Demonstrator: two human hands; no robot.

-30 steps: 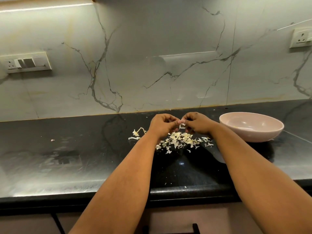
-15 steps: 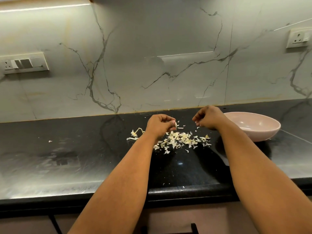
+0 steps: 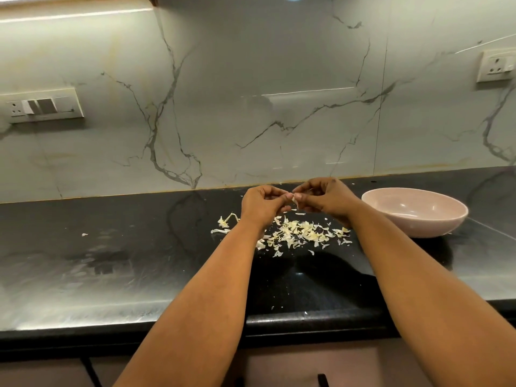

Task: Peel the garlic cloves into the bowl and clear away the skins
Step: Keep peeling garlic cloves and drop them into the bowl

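Left hand and right hand pinch one garlic clove between curled fingertips, its skin hanging down over the skins below, the bowl just beside the nearer right hand

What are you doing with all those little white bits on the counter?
A person is peeling garlic. The left hand and right hand meet above the black counter, pinching a small pale piece between their fingertips; whether it is clove or skin is hard to tell. Below lies a scattered pile of skins. A pink bowl sits to the right, and no cloves show inside it from here.
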